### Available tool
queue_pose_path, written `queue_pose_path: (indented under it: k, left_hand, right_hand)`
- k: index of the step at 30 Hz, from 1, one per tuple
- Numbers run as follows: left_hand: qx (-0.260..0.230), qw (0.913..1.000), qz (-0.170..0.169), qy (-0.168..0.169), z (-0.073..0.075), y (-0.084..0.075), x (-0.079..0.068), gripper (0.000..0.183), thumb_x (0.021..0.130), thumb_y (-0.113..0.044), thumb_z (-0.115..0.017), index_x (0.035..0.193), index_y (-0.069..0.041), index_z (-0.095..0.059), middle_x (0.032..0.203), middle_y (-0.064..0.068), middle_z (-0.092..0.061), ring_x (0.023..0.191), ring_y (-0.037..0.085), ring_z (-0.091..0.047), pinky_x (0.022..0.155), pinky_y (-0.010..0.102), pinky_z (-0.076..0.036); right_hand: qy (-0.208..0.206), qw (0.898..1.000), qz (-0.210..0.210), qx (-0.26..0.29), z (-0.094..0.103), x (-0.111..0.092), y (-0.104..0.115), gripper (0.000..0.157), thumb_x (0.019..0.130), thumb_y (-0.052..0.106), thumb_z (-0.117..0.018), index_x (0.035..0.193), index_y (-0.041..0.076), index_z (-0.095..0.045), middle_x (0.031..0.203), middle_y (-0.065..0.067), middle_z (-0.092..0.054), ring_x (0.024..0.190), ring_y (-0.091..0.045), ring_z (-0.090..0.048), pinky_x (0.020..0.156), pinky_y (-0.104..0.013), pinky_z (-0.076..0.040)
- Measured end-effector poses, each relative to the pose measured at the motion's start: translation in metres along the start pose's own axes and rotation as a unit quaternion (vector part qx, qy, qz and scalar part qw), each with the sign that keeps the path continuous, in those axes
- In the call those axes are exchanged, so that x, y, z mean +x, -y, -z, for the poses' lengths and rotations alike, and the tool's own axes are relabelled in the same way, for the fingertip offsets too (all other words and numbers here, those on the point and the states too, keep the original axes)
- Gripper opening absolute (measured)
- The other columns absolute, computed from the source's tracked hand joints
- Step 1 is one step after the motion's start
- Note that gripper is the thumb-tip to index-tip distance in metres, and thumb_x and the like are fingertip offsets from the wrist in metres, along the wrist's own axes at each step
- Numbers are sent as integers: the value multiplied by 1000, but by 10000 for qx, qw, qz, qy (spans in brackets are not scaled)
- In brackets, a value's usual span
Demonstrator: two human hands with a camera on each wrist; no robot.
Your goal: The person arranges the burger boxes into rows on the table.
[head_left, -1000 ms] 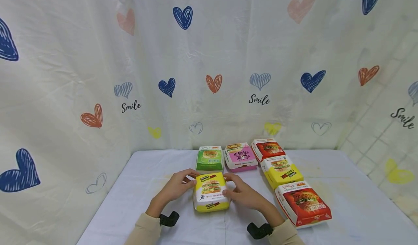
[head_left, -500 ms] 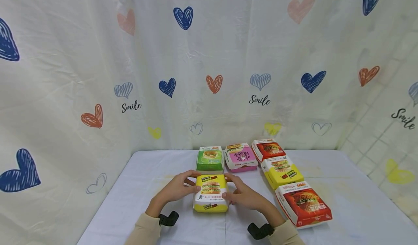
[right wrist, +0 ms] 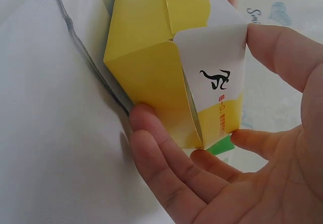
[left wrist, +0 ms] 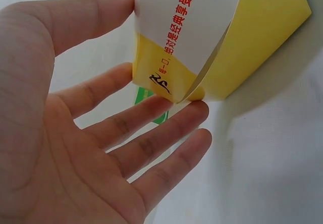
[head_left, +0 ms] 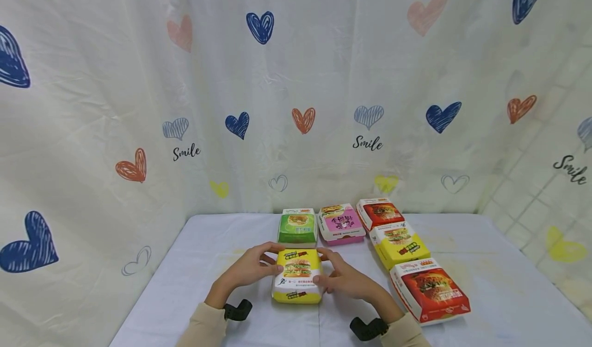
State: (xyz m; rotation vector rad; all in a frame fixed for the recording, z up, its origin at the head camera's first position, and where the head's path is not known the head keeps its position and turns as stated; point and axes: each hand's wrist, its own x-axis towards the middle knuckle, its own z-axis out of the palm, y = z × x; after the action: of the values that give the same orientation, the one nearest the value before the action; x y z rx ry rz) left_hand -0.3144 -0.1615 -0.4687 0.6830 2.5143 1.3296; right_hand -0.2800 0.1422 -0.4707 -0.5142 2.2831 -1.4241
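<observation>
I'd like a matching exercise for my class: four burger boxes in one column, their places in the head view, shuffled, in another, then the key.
1. Green box
2. Pink box
3. Nearer yellow box
4. Nearer red box

A. Right of the right hand
B. Back row, leftmost
C. Between left hand and right hand
D. Back row, middle

Pairs: 1-B, 2-D, 3-C, 4-A

left of the left hand [head_left: 251,266] the table [head_left: 185,285] lies open, as does the strip before the front yellow box [head_left: 298,269]. straight back, the green box [head_left: 298,229] blocks the way just behind it, the pink box [head_left: 341,224] beside that. beyond the right hand [head_left: 346,276], a close-set row of far red box [head_left: 381,213], rear yellow box [head_left: 400,245] and near red box [head_left: 431,290] bars a sideways pass.
</observation>
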Motion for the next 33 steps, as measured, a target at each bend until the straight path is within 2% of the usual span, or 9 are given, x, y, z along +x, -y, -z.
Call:
queue_pose_path:
  k: [4,7,12,16,18,22,25,28,33]
  left_hand:
    - [37,10000,-3,-49,1,-1,0,54,93,-33,-76,141,-19,-57,141,7,-61,112,23,-65,92,42,-57]
    - [176,9995,84,-264,2,1,1,51,95,-35,-73,141,-20,-58,141,8,-61,114,24,-65,91,44,-57]
    - [436,9937,236,-1005,4,3,6,40,99,-34,-68,135,-19,-61,135,10,-65,112,22,-66,93,44,-57]
    - [563,9848,263,-1625,8,1,12,35,99,-29,-68,131,-16,-65,127,10,-69,109,22,-67,94,44,-56]
    - [654,9811,294,-1797,10,0,18,34,98,-27,-70,129,-15,-66,125,10,-71,107,22,-68,92,44,-58]
    - [867,9783,445,-1831,14,1,39,34,96,-28,-71,127,-15,-67,122,9,-71,103,23,-68,84,42,-59]
    - [985,9788,626,-1686,15,3,55,36,96,-31,-71,128,-15,-66,122,9,-71,102,23,-68,83,41,-59]
    - [1046,9788,858,-1539,16,5,69,41,97,-35,-69,133,-15,-63,124,9,-69,105,25,-67,85,43,-58]
    - [1175,9787,1053,-1312,14,8,84,52,97,-39,-69,142,-16,-58,130,12,-66,115,29,-63,88,45,-57]
  right_hand:
    - [-75,9998,57,-186,3,-3,1,84,99,44,-64,162,14,-18,163,-23,-23,97,-24,-63,84,-38,-54]
    - [-332,9986,149,-389,5,-4,2,79,101,42,-62,161,11,-21,162,-24,-26,109,-28,-61,88,-44,-55]
    - [-1007,9925,313,-617,6,-2,8,64,102,33,-63,155,13,-35,158,-17,-35,127,-34,-56,100,-55,-51]
    - [-1483,9857,440,-661,7,6,18,51,101,29,-64,146,16,-46,151,-13,-42,131,-35,-53,105,-54,-50]
    - [-1617,9830,467,-731,9,12,25,47,100,30,-65,144,17,-50,149,-12,-44,131,-34,-53,102,-53,-52]
    - [-1698,9792,469,-1003,20,30,36,44,100,27,-64,141,14,-53,146,-12,-47,125,-31,-57,93,-49,-57]
    - [-1653,9777,391,-1238,28,46,42,44,100,23,-64,141,9,-54,145,-13,-51,119,-29,-60,90,-46,-58]
    - [-1573,9745,282,-1577,34,63,46,45,100,21,-63,142,6,-54,145,-16,-54,119,-31,-61,94,-48,-57]
    - [-1427,9620,228,-2315,41,82,47,43,101,20,-61,141,6,-55,142,-20,-56,128,-36,-57,108,-57,-46]
